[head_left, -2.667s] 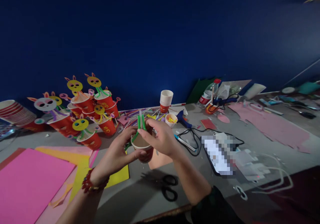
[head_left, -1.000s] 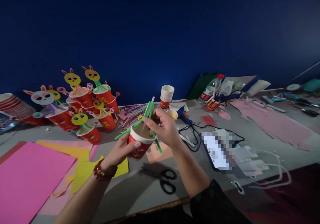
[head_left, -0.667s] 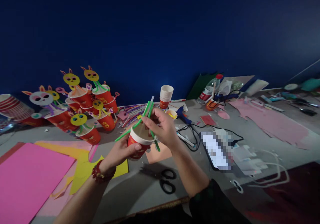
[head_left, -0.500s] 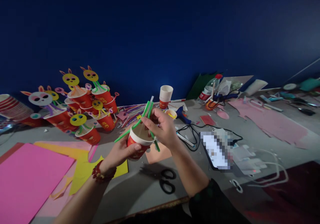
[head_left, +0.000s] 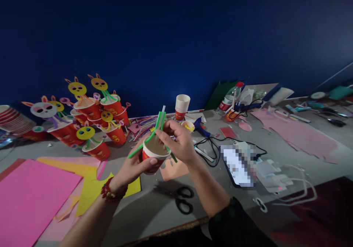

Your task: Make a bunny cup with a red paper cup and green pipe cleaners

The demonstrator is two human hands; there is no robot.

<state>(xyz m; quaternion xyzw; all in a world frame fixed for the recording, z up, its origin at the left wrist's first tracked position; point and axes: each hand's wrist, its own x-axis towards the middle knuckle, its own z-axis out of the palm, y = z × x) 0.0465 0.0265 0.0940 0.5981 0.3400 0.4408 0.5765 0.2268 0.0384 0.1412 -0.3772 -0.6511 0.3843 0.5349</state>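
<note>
My left hand [head_left: 135, 169] is wrapped round a red and white paper cup [head_left: 152, 161], its open mouth tilted toward me. Green straws [head_left: 158, 124] rise from the cup, and a bent green length sticks out past the rim on either side. A clear stick shows at their top. My right hand [head_left: 178, 140] is closed in a pinch on the green straws over the cup's far right rim; its fingertips partly cover them. Below the cup, black-handled scissors [head_left: 184, 199] lie on the table.
Rabbit-faced cups [head_left: 91, 109] stand grouped at the left, near stacked cups [head_left: 16, 120]. Pink sheets [head_left: 35, 199] and yellow paper [head_left: 92, 193] lie front left. Behind my hands are a cup stack [head_left: 182, 105] and blue glue gun [head_left: 202, 127]. A phone [head_left: 237, 166] and cables lie right.
The cup and green straws have shifted very slightly, the straws' tops leaning a little further left. Both hands keep nearly the same grip.
</note>
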